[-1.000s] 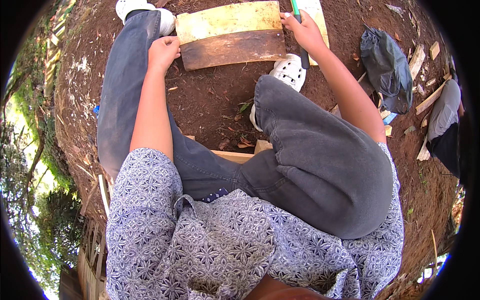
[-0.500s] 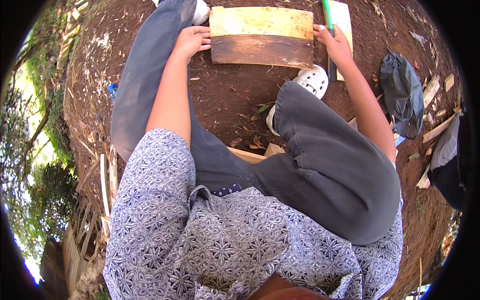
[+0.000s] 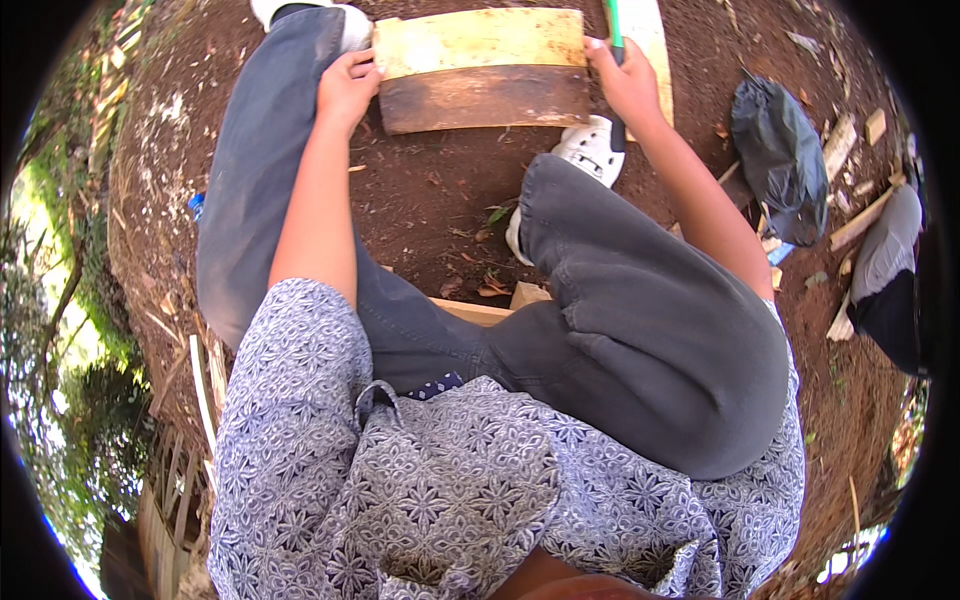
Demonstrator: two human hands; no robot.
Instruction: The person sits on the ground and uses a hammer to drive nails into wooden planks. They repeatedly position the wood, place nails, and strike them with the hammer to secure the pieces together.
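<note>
A wooden piece (image 3: 485,95), made up of a pale yellow strip along the far side and a dark brown strip along the near side, lies between my hands beyond my feet. At its left end is my left hand (image 3: 347,92), fingers closed on the edge. My right hand (image 3: 625,85) has its fingertips at the right end. A tool with a green and black handle (image 3: 615,25) passes by that hand; whether the palm also holds it, I cannot tell. Behind the handle lies a pale board (image 3: 650,60).
White clogs (image 3: 590,150) are on my feet, close to the wood. To the right lie a dark plastic bag (image 3: 780,150), wood offcuts (image 3: 875,127) and grey-and-black cloth (image 3: 888,270). A wooden strip (image 3: 470,311) sits between my legs. Brown soil with chips surrounds me.
The whole view has shifted, so the wood, hands and feet appear farther left and slightly turned. Both hands keep their places at the ends of the wooden piece.
</note>
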